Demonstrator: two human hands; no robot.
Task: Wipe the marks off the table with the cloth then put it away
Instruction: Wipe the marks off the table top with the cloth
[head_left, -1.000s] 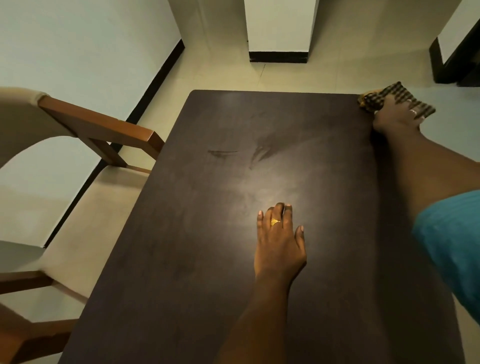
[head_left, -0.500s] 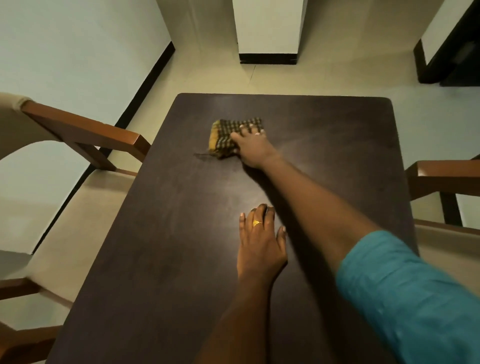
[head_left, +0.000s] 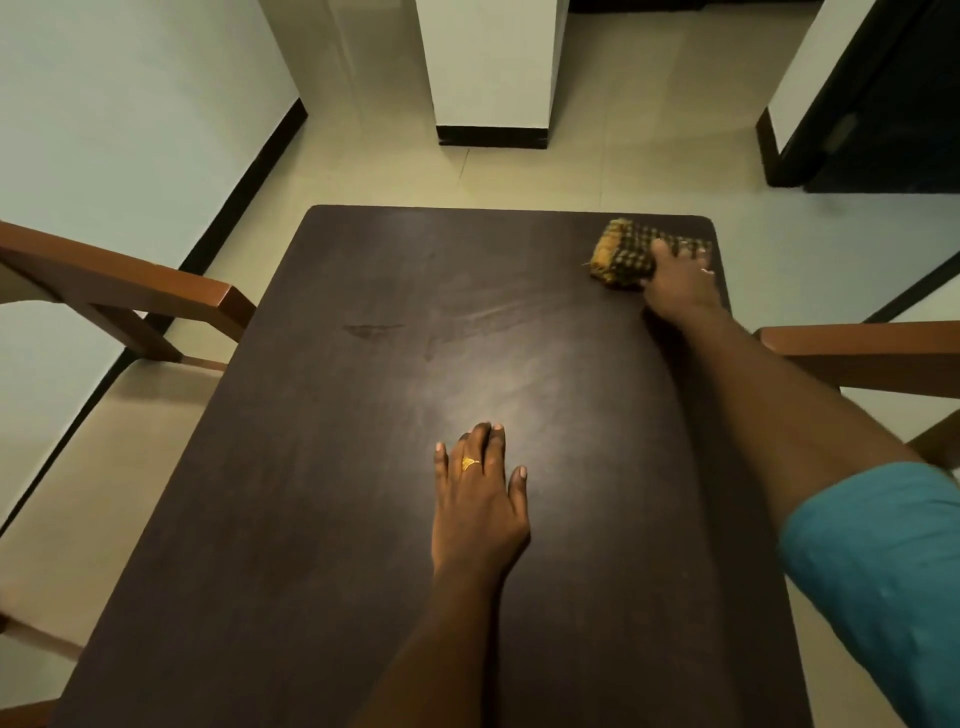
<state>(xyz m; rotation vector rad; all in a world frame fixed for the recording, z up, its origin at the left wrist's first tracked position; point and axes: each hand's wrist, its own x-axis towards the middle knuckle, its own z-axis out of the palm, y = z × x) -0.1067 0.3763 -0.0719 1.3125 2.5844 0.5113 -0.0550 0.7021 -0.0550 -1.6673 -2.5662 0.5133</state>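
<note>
Wiping: right hand (head_left: 681, 283) presses flat on checked yellow-black cloth (head_left: 622, 253).
Idle: left hand (head_left: 479, 501) flat, empty.
Risk: overshooting dark wooden table (head_left: 582, 582) corner drops cloth.

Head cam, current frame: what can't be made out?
Cloth: its right part is hidden under the right hand pressing on it.
Marks: faint in the dim light and glare, so how much smear remains is unclear.
Table: near edge is cut off by the bottom of the frame.
Left chair and right chair: cut off by the side edges.
Put-away spot for the cloth: not identifiable.
</note>
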